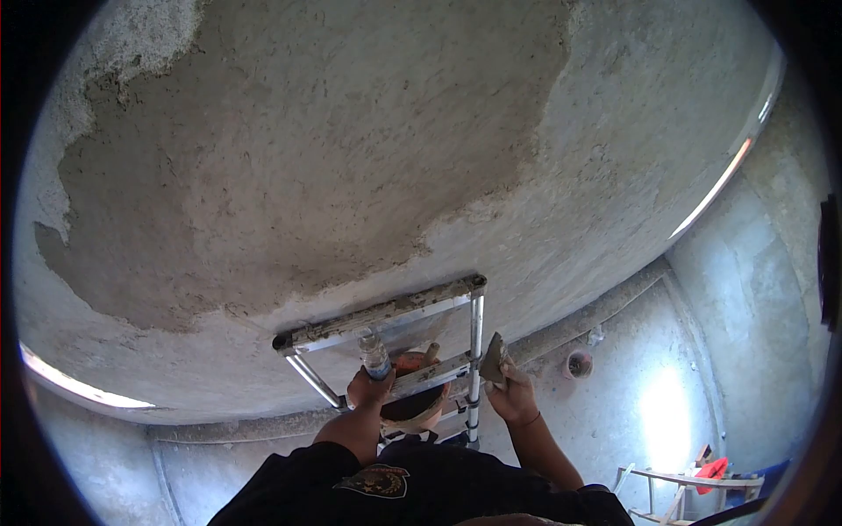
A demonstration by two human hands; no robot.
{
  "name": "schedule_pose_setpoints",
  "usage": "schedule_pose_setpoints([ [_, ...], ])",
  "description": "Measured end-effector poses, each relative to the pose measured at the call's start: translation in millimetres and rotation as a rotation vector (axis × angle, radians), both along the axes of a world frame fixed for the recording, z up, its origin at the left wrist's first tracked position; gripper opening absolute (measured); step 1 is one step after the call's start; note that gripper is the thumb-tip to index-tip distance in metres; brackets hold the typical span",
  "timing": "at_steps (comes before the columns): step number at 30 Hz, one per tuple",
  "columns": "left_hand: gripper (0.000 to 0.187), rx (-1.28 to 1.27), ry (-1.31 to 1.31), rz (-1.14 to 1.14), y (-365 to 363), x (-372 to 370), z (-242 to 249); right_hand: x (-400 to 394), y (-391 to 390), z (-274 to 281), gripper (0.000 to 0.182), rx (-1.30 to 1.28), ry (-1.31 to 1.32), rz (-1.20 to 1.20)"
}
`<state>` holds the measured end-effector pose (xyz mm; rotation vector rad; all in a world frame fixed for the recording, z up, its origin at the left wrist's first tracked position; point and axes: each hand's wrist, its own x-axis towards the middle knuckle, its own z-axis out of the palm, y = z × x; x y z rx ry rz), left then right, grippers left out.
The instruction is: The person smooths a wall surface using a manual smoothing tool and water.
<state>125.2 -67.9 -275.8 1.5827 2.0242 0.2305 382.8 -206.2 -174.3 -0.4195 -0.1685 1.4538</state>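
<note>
My left hand (370, 388) is wrapped round the lower end of a clear plastic bottle (372, 351), which points up toward the wall. My right hand (515, 396) grips a trowel (494, 358) with a grey, mortar-smeared blade; its handle is mostly hidden by the fingers. Between the hands stands an aluminium ladder (386, 314), its top bar crusted with plaster. Behind its rungs hangs or rests an orange-rimmed bucket (434, 414) with dark contents, and a handle-like stick (431, 352) shows at its edge. Ahead, the wall carries a darker, damp plaster patch (351, 149).
A small pail (578, 365) stands on the floor to the right, with a small clear object (596, 336) near it. At lower right is a trestle or ladder frame (693, 479) with a red cloth (712, 472) on it. Bright light falls on the floor there.
</note>
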Motion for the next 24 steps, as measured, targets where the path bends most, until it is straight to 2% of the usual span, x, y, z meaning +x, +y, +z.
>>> schedule_pose_setpoints([
  [4,0.07,0.011,0.004,-0.027,-2,0,-4,3,-6,4,0.039,-0.088,-0.098,-0.087],
  [8,0.07,0.042,-0.011,-0.036,-1,-2,-11,-1,-12,8,0.042,-0.179,-0.157,-0.066],
  [10,0.069,0.055,0.008,-0.038,-2,-4,-12,-1,-13,-3,0.032,-0.254,-0.302,-0.034],
  [14,0.069,0.036,-0.031,-0.029,-4,-2,-3,-10,0,40,0.033,-0.3,-0.284,-0.07],
  [16,0.069,0.039,-0.046,-0.028,-5,-3,-5,-5,19,65,0.036,-0.132,-0.28,-0.14],
  [19,0.07,0.043,-0.092,-0.034,-3,-6,-5,-1,74,154,0.032,0.031,-0.84,-0.499],
  [21,0.07,0.036,-0.043,-0.029,-3,-6,-9,-3,97,213,0.031,0.153,-1.362,-0.865],
  [23,0.07,0.043,-0.063,-0.03,-4,-8,-11,-15,126,271,0.031,0.526,-1.637,-1.354],
  [24,0.07,0.044,-0.082,-0.035,-4,-9,-12,-12,149,296,0.033,0.773,-1.667,-1.54],
])
